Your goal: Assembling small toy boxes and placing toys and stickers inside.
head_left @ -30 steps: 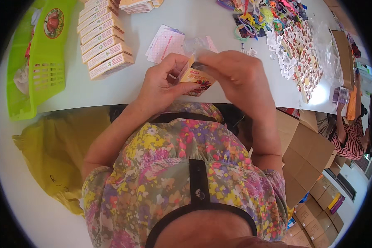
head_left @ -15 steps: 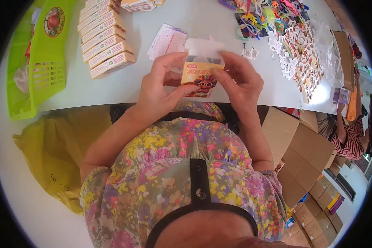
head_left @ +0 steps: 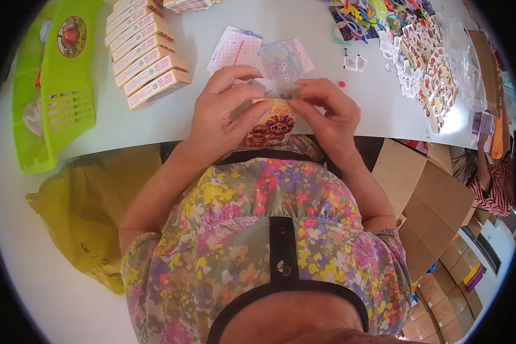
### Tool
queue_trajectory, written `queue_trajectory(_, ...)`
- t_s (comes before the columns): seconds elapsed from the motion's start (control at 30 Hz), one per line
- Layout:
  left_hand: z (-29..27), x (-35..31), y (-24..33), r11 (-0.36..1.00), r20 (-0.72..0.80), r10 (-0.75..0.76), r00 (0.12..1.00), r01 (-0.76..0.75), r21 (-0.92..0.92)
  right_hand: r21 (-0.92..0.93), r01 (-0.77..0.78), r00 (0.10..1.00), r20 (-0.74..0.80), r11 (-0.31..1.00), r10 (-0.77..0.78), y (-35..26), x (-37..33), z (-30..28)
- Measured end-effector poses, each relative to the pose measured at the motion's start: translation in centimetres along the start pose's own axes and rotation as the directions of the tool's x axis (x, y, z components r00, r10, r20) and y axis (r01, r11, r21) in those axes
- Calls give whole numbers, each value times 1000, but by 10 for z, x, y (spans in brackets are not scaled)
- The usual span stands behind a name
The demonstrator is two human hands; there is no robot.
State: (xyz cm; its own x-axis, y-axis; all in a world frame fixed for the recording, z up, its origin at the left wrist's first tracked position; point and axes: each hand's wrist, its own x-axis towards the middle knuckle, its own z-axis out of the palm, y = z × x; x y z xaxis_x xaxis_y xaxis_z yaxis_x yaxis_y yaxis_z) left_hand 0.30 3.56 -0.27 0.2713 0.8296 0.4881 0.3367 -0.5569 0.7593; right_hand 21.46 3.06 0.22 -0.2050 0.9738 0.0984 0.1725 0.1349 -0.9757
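Note:
A small yellow-orange cardboard box (head_left: pixel 271 127) with cartoon figures on its front is held upright at the table's near edge. My left hand (head_left: pixel 226 109) grips its upper left side, thumb along the front. On the other side, my right hand (head_left: pixel 327 112) pinches the top right corner, fingers curled behind. Between the hands the white top flap (head_left: pixel 276 87) stands raised, and the box's inside is mostly hidden. Just beyond lie a pink patterned card (head_left: pixel 239 49) and a purplish picture card (head_left: pixel 282 59) on the white table (head_left: pixel 183 117).
Several closed boxes (head_left: pixel 155 89) stand in a row at left, beside a green plastic basket (head_left: pixel 69 114). At right are many small printed packets (head_left: pixel 427 74), colourful trinkets (head_left: pixel 378 17) and a clear plastic bag (head_left: pixel 461 63). Cardboard cartons (head_left: pixel 424 200) and another person (head_left: pixel 493 186) are further right.
The box has come lower and closer to me, with my fingers now gathered at its top. The raised flap has folded lower, and the purplish card behind it has come into view.

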Motion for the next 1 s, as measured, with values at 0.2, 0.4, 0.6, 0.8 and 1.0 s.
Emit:
queue_trajectory(0.2,0,3,14,875,75,-331,941,336,-349,83,-132,964,242,988,108,-3,21,-26)
queue_trajectory(0.4,-1,13,4,701,220,-543,810,582,-413,-68,-258,901,344,964,265,-13,35,-30)
queue_trajectory(0.6,-4,11,-4,704,238,-503,831,553,-445,-115,-313,870,364,943,333,-12,41,-29)
queue_trajectory(0.8,-8,-2,2,804,198,-404,893,450,-389,-124,-152,946,269,981,181,-7,9,-25)
queue_trajectory(1.0,-21,-36,15,895,84,-295,952,306,-325,-100,299,932,244,949,-268,-14,-10,12)
